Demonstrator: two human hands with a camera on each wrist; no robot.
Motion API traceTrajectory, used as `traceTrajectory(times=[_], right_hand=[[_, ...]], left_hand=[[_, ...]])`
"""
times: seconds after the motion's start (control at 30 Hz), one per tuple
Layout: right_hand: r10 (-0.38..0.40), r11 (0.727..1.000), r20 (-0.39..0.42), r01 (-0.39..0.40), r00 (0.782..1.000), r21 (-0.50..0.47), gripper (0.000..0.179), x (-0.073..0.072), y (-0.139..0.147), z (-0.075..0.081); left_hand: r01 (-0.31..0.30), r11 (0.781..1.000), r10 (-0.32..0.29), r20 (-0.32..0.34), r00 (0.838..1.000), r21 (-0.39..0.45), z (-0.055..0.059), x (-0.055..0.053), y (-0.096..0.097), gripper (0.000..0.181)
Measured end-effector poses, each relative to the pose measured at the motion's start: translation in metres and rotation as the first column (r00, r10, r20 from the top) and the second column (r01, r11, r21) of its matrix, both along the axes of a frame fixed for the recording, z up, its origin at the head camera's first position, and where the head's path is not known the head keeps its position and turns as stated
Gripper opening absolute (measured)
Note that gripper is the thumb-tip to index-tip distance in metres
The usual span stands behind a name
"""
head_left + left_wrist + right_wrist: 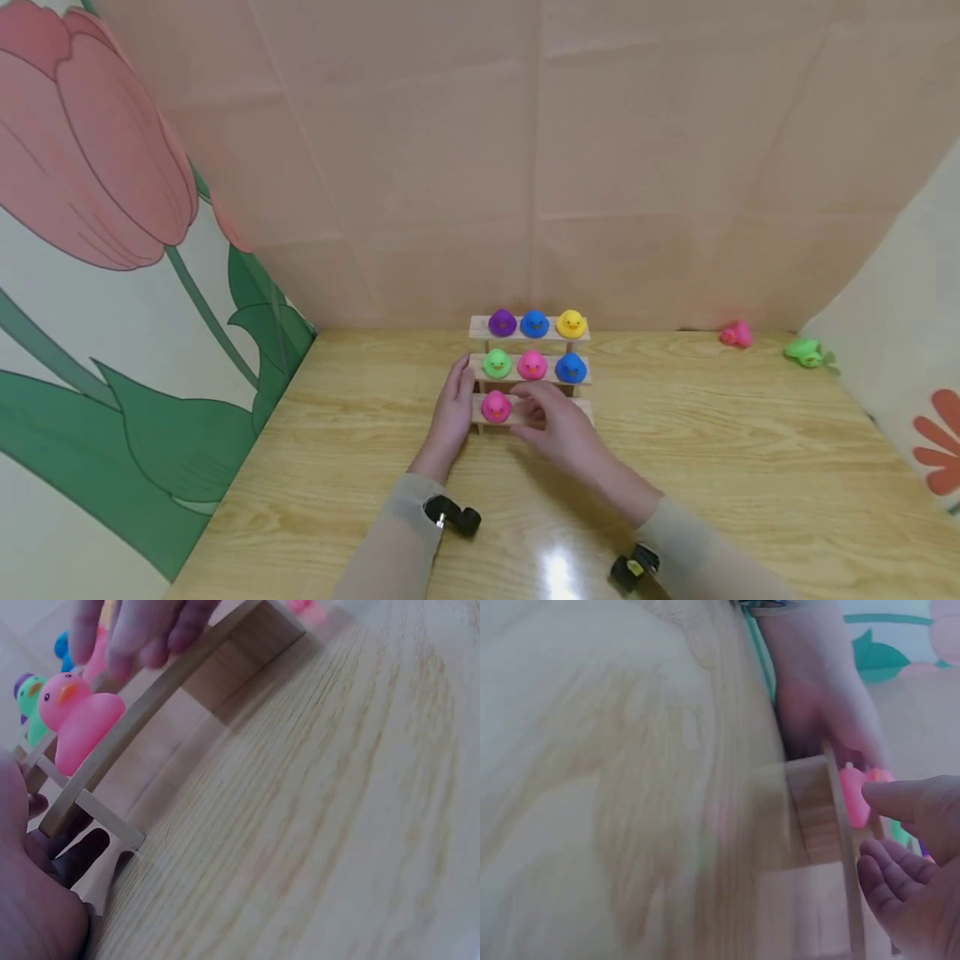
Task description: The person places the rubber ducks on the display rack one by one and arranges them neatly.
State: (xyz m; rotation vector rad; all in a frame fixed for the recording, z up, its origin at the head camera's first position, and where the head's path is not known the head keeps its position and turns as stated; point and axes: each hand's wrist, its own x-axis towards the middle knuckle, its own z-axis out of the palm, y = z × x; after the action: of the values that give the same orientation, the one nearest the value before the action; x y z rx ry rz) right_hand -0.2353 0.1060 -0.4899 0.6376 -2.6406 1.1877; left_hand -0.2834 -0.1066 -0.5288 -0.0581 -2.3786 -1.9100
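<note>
A three-tier wooden rack [581,408] stands on the table with small rubber ducks on it. Purple [502,322], blue [535,324] and yellow ducks [571,324] line the top tier. Green [497,363], pink [532,365] and blue ducks [571,367] occupy the middle one. On the bottom tier, at its left, sits another pink duck [496,407]. My left hand [452,417] holds the rack's left end, some fingers under the bottom shelf in the left wrist view. Just right of the bottom duck, my right hand [562,429] hovers with loosely bent fingers, nothing visible between them.
Far to the right on the table lie a pink duck [737,334] and a green duck [805,352], both tipped over. A pinkish cloth backdrop [420,167] rises behind the rack. Flower-patterned panels [247,367] flank the wooden table [360,400].
</note>
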Motion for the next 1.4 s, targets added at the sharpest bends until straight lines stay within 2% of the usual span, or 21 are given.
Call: traceTrajectory(times=[0.37, 0.7, 0.87, 1.1, 1.23, 1.4], right_hand=[[0.010, 0.998, -0.082, -0.005, 0.997, 0.064, 0.043, 0.022, 0.054, 0.018], [-0.021, 0.993, -0.222, 0.046, 0.975, 0.109, 0.046, 0.028, 0.103, 0.034], [-0.051, 0.984, -0.227, 0.088, 0.973, 0.153, 0.049, 0.025, 0.128, 0.039], [-0.112, 0.971, -0.227, 0.156, 0.967, 0.183, 0.053, 0.011, 0.173, 0.045], [-0.131, 0.967, -0.238, 0.177, 0.963, 0.185, 0.053, 0.005, 0.192, 0.049], [-0.147, 0.959, -0.214, 0.192, 0.966, 0.209, 0.052, -0.006, 0.215, 0.050]], left_hand=[[0.014, 1.000, -0.014, 0.012, 1.000, 0.007, 0.001, 0.001, 0.000, 0.058], [0.004, 1.000, -0.004, 0.011, 1.000, -0.003, -0.001, 0.000, -0.001, 0.057], [0.000, 1.000, 0.000, 0.016, 1.000, -0.008, -0.001, -0.001, 0.000, 0.058], [0.001, 1.000, -0.001, 0.012, 1.000, -0.006, 0.001, -0.002, 0.001, 0.059], [0.000, 1.000, 0.000, 0.012, 1.000, -0.010, 0.002, -0.002, 0.001, 0.059], [-0.001, 1.000, 0.001, 0.001, 1.000, -0.009, 0.000, -0.001, 0.001, 0.059]])
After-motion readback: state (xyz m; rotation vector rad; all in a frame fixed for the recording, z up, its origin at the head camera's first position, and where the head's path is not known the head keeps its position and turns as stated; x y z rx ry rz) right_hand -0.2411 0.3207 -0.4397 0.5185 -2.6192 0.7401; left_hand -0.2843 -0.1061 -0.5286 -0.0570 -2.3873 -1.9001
